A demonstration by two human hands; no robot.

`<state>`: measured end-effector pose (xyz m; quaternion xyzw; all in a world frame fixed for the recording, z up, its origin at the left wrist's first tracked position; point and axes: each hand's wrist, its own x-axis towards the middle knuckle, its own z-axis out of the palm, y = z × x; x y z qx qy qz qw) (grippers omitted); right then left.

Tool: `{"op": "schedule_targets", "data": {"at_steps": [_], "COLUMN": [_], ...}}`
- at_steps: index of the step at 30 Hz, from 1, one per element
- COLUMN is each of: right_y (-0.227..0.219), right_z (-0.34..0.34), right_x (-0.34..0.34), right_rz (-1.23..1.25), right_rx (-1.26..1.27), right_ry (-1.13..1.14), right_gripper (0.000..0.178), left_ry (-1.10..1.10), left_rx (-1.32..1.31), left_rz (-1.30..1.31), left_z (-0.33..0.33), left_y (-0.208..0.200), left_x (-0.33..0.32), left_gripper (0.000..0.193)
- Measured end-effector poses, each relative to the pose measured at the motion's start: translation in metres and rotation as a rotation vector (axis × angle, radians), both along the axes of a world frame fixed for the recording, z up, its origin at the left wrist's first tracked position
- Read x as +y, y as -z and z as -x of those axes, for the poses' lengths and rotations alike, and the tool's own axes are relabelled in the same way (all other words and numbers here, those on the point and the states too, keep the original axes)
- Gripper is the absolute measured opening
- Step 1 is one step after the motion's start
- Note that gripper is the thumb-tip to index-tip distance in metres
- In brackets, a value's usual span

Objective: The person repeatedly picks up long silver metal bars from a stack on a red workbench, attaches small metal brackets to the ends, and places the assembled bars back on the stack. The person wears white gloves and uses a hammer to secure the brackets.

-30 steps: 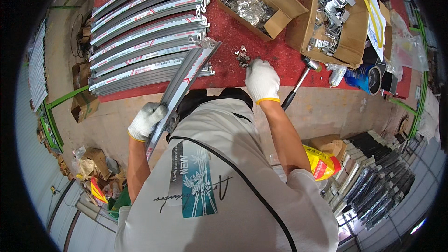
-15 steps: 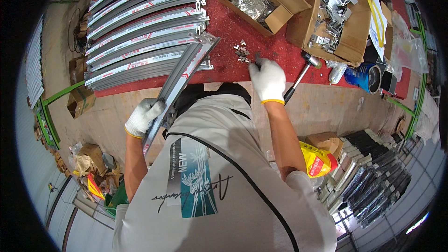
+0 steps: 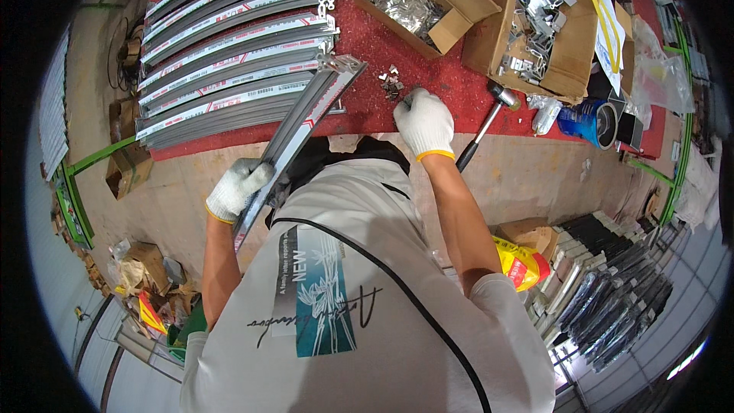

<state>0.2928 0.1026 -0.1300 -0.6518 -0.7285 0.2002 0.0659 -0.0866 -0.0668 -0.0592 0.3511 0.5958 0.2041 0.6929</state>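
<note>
My left hand (image 3: 237, 190), in a white knit glove, grips a long grey metal profile (image 3: 297, 140) with a white and red printed film along it. The profile slants up and right in front of my body, its far end over the red-covered table (image 3: 428, 76). My gloved right hand (image 3: 425, 122) is at the table's near edge with its fingers curled in; whatever they hold, if anything, is hidden. Just beyond its fingertips lies a small heap of metal pieces (image 3: 392, 86). A hammer (image 3: 482, 131) with a dark grip lies right of that hand.
Similar profiles (image 3: 237, 61) lie in rows at the table's left. Open cardboard boxes hold thin metal pieces (image 3: 405, 4) and bent metal clips (image 3: 539, 15). A blue can (image 3: 587, 124) lies at the right edge. Wrapped dark bundles (image 3: 612, 298) lie at lower right.
My right hand has shifted slightly left and nearer, its fingers curling in from the small metal pieces. My left hand still holds the profile in almost the same place.
</note>
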Motion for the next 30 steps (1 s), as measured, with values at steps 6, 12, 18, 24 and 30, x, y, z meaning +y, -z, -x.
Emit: {"op": "schedule_targets", "data": {"at_steps": [6, 12, 18, 24, 30], "right_y": [-0.012, -0.028, -0.044, -0.057, -0.067], "right_z": [-0.007, -0.022, -0.030, -0.025, -0.018], "right_x": [-0.003, 0.004, 0.005, 0.006, 0.011], "right_rz": [0.036, 0.009, 0.436, 0.526, 0.487], "right_rx": [0.177, 0.400, 0.861, 1.267, 1.315], "right_ry": [0.087, 0.123, 0.378, 0.523, 0.399], "right_gripper": [0.026, 0.031, 0.026, 0.031, 0.033], "left_ry": [-0.068, -0.026, -0.069, -0.045, -0.030], "left_rx": [-0.027, 0.026, -0.112, -0.068, 0.001], "left_rz": [0.029, 0.051, 0.088, 0.095, 0.103], "left_z": [-0.007, -0.005, -0.007, -0.006, 0.000], "left_y": [-0.004, -0.001, -0.015, -0.017, -0.014], "left_x": [-0.010, -0.011, -0.003, -0.001, -0.002], "left_gripper": [0.079, 0.064, 0.070, 0.082, 0.081]}}
